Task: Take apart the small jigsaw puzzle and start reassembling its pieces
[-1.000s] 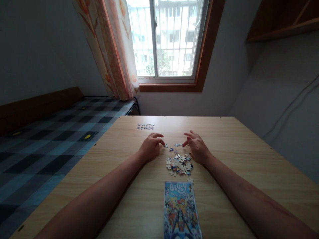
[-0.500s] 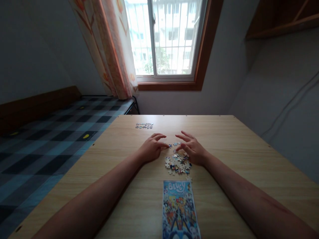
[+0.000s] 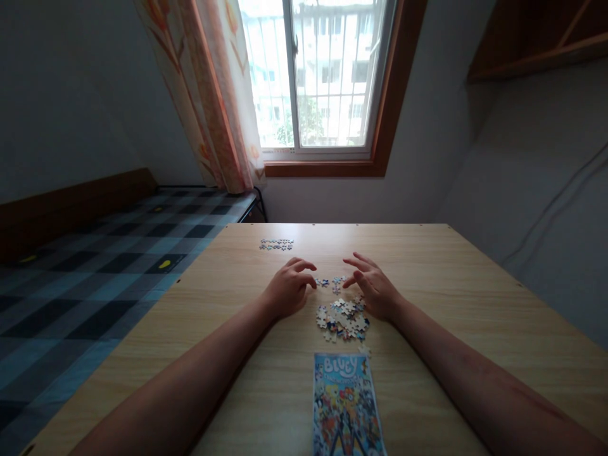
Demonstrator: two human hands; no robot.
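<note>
My left hand [image 3: 291,288] rests over the table with its fingers apart, the fingertips beside a pair of small puzzle pieces [image 3: 322,282]. Across from it, my right hand [image 3: 373,285] has its fingers spread, close to a few more puzzle pieces [image 3: 337,284] between the hands. Neither hand holds anything that I can see. Nearer to me lies a loose heap of jigsaw pieces [image 3: 342,320], many with their pale backs up. Below the heap, a colourful Bluey picture sheet [image 3: 348,405] lies flat.
Rows of puzzle pieces [image 3: 276,244] lie towards the far left of the wooden table [image 3: 427,272]. A bed with a checked cover [image 3: 118,253] stands along the left side. A curtain [image 3: 209,95] hangs by a barred window [image 3: 332,82] beyond the table.
My left fingertips have drawn back left from the small pieces. My right hand has shifted slightly right, away from the pieces between the hands. The whole view has tilted up slightly.
</note>
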